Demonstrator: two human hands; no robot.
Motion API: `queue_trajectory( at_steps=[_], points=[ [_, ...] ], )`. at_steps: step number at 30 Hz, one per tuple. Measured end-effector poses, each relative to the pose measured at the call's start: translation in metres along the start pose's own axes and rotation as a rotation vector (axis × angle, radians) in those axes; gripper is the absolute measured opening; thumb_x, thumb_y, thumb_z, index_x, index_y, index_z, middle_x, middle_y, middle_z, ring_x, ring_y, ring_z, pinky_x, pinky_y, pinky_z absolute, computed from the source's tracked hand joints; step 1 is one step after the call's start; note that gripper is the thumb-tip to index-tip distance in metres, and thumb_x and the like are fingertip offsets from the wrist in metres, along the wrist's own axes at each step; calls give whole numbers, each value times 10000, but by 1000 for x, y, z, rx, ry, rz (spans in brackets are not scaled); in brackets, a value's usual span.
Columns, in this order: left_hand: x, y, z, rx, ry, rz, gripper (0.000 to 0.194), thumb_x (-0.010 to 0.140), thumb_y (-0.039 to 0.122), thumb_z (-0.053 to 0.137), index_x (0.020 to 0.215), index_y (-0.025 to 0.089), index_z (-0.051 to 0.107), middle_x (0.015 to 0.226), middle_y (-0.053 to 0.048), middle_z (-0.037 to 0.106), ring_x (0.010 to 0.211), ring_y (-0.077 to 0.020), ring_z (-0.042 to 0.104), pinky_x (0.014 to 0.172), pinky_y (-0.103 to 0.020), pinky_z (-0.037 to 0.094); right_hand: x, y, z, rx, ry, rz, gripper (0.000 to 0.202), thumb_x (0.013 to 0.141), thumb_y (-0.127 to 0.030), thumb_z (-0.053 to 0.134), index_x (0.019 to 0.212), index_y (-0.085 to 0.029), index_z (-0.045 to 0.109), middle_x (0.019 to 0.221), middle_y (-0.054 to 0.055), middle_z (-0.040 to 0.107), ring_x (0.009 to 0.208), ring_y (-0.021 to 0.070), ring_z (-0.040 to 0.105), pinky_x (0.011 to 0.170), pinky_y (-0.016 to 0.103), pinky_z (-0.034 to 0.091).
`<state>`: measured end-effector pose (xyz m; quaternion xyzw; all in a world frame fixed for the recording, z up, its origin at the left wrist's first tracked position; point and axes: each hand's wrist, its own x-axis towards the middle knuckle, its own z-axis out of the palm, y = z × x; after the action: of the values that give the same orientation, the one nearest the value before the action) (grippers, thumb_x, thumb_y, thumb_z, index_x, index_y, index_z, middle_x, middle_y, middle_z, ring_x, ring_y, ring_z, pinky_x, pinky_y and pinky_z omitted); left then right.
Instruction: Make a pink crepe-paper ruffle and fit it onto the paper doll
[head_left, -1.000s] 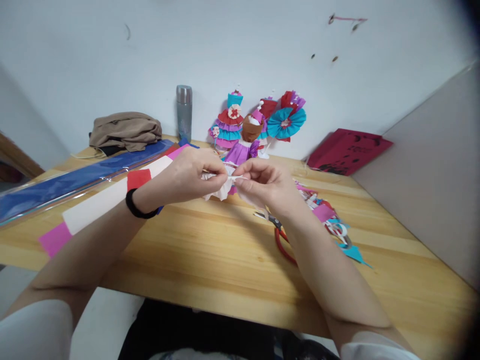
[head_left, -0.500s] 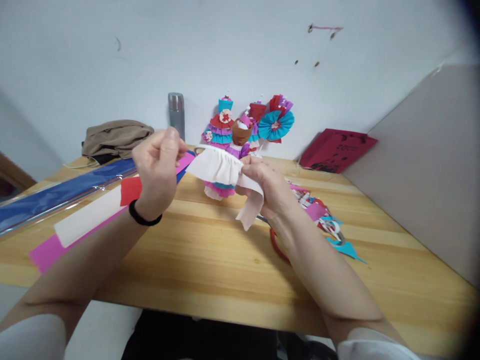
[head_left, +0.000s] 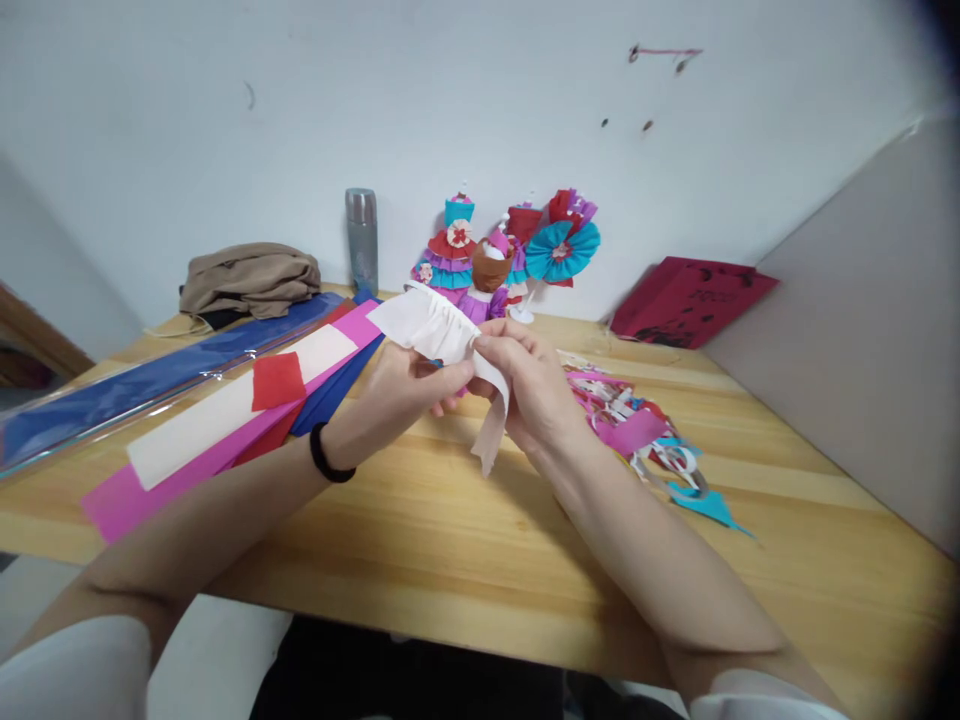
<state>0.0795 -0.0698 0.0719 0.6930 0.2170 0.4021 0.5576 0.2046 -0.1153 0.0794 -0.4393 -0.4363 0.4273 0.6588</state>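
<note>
A white crepe paper strip point(head_left: 424, 325), gathered into pleats along its upper edge, is held up over the table. My right hand point(head_left: 529, 380) pinches it at the end of the pleats, and the ungathered tail hangs below the fingers. From underneath, my left hand point(head_left: 409, 385) has its thumb on the strip close to the right fingertips; part of its fingers are hidden behind the paper. Just behind stands a small doll-like figure in a ruffled paper dress point(head_left: 486, 300), partly covered by the strip and hands.
Crepe paper strips point(head_left: 202, 425) and a plastic-wrapped blue roll point(head_left: 150, 375) lie left. Paper scraps point(head_left: 637, 430) are heaped right. Along the wall are brown cloth point(head_left: 251, 280), a grey flask point(head_left: 362, 240), more ruffled paper dresses point(head_left: 454, 250), a blue paper rosette point(head_left: 562, 252) and a red bag point(head_left: 694, 300).
My left hand has come down and right, from the strip's far left end to beneath it, beside my right hand. My right hand keeps its pinch. The view has shifted slightly left.
</note>
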Motion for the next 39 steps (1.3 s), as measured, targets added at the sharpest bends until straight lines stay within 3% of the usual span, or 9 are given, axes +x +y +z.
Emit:
queue_trajectory(
  at_steps=[8, 15, 20, 23, 25, 29, 32, 35, 39],
  points=[
    [-3, -4, -3, 185, 146, 104, 249, 737, 269, 645, 542, 123, 597, 507, 2, 594, 480, -71, 533, 472, -170, 420, 2, 0, 1, -17, 133, -45, 158, 604, -276, 659, 660, -186, 542, 527, -67, 500, 446, 61, 438, 436, 204, 341],
    [0, -3, -7, -185, -75, -189, 247, 751, 330, 663, 643, 108, 643, 559, -5, 619, 455, -68, 547, 453, -175, 438, 5, 2, 0, -53, 140, -70, 152, 605, -290, 634, 655, -196, 526, 524, -62, 503, 449, 71, 436, 446, 218, 343],
    [-5, 13, -14, 4, -526, -411, 232, 761, 321, 664, 656, 114, 656, 579, -19, 637, 443, -82, 567, 417, -172, 423, 8, 3, -4, -183, 162, -135, 130, 611, -294, 614, 658, -199, 539, 546, -56, 505, 473, 76, 424, 456, 219, 322],
    [-14, 40, -27, 186, -874, -312, 192, 807, 288, 636, 724, 129, 704, 636, -35, 677, 492, -93, 587, 458, -189, 438, 8, 4, -8, -268, 87, -135, 110, 621, -292, 590, 657, -201, 539, 533, -53, 500, 474, 81, 429, 466, 222, 322],
    [-16, 57, -39, 295, -785, 25, 180, 843, 263, 621, 744, 152, 722, 643, -28, 682, 536, -98, 594, 514, -207, 450, 8, 4, -9, -305, 24, -118, 105, 621, -288, 579, 669, -202, 543, 520, -57, 483, 464, 83, 421, 464, 224, 313],
    [-4, 62, -58, 730, -39, 557, 207, 857, 286, 610, 724, 169, 716, 698, -23, 693, 635, -113, 561, 620, -241, 432, 6, 5, -10, -321, -100, -43, 107, 615, -273, 584, 677, -203, 533, 523, -57, 467, 463, 84, 408, 459, 219, 292],
    [8, 47, -63, 914, -137, 464, 217, 811, 367, 632, 778, 181, 738, 793, -36, 717, 755, -146, 581, 722, -258, 437, 4, 8, -9, -368, -239, 50, 96, 617, -266, 578, 666, -200, 527, 514, -63, 447, 453, 76, 381, 453, 211, 270],
    [13, 29, -62, 832, -394, 160, 296, 832, 377, 556, 698, 157, 700, 686, -15, 656, 653, -118, 540, 604, -221, 392, 3, 17, -9, -401, -340, 143, 95, 618, -266, 557, 679, -197, 534, 497, -74, 430, 435, 70, 360, 442, 208, 247],
    [9, 6, -63, 681, -495, -75, 281, 798, 333, 544, 611, 135, 610, 556, 31, 481, 522, -69, 375, 482, -201, 265, 4, 35, -9, -387, -363, 204, 113, 625, -286, 564, 685, -193, 540, 497, -80, 430, 429, 63, 347, 443, 209, 241]
  ],
)
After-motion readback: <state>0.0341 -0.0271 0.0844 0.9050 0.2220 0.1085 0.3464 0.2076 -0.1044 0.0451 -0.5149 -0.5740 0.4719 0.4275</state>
